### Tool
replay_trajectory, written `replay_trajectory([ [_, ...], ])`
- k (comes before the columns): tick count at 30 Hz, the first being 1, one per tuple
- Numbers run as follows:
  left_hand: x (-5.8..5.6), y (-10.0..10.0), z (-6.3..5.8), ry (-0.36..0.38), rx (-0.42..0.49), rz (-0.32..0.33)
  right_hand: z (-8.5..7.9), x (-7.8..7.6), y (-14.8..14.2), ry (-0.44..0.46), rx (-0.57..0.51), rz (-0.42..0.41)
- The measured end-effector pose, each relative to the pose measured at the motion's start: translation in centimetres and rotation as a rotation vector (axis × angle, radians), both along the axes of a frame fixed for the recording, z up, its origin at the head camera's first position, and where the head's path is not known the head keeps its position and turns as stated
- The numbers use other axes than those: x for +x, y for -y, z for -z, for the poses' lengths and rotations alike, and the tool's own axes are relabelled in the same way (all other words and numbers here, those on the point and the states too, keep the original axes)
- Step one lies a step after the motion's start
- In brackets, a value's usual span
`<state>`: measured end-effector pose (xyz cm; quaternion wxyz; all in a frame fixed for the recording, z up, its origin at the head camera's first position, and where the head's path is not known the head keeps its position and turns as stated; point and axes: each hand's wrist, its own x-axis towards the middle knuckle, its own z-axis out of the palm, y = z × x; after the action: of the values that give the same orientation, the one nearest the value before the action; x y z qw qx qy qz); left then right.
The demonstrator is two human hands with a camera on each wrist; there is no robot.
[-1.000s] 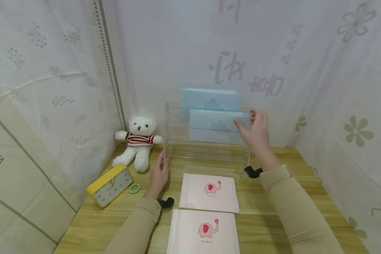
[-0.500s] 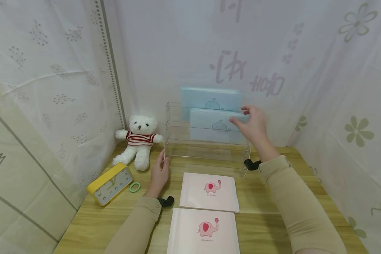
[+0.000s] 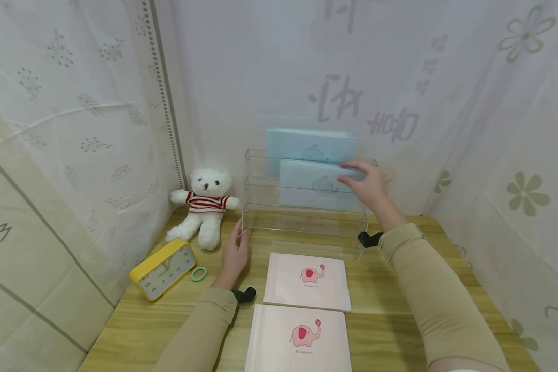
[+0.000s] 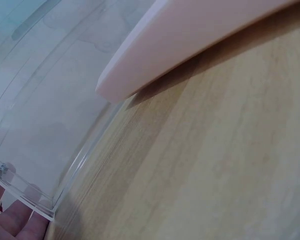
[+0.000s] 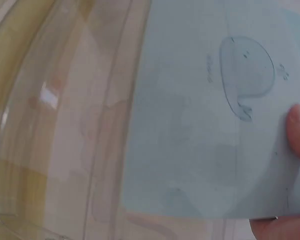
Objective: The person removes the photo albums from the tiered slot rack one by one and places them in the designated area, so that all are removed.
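A clear tiered rack (image 3: 302,230) stands at the back of the wooden table. Its left side panel is held by my left hand (image 3: 234,256); in the left wrist view the fingers (image 4: 16,217) lie along the panel's outer face. On the middle tier leans a pale blue notebook (image 3: 302,182) with a whale drawing. My right hand (image 3: 371,187) pinches its upper right corner, thumb (image 5: 299,131) on the cover and a fingertip past the side edge. Another blue whale notebook (image 3: 285,142) leans on the tier behind, set further left.
Two pink elephant notebooks lie in front of the rack, a farther one (image 3: 283,279) and a nearer one (image 3: 272,336). At left are a white teddy bear (image 3: 204,227), a yellow clock (image 3: 165,268) and a green ring (image 3: 198,267). Patterned curtains (image 3: 474,103) surround the table.
My right hand has come left from the rack's right end and its thumb and fingers have closed on the front blue notebook's corner. The left hand stays at the rack's left side.
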<state>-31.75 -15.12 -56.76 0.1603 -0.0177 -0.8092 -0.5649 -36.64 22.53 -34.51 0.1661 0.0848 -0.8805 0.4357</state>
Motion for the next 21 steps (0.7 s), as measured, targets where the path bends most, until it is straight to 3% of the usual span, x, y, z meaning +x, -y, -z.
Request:
replay_trajectory([
  [5,0.2,0.3,0.0,0.002,-0.003,-0.026,0.6,-0.2,1.2,-0.045,-0.066,0.018],
  [11,0.3,0.3,-0.1,0.031,-0.005,-0.016,0.5,0.1,2.5,-0.173,-0.130,0.061],
  [21,0.1,0.0,-0.1,0.024,0.012,-0.004,-1.6,3.5,2.8,-0.364,-0.328,0.266],
])
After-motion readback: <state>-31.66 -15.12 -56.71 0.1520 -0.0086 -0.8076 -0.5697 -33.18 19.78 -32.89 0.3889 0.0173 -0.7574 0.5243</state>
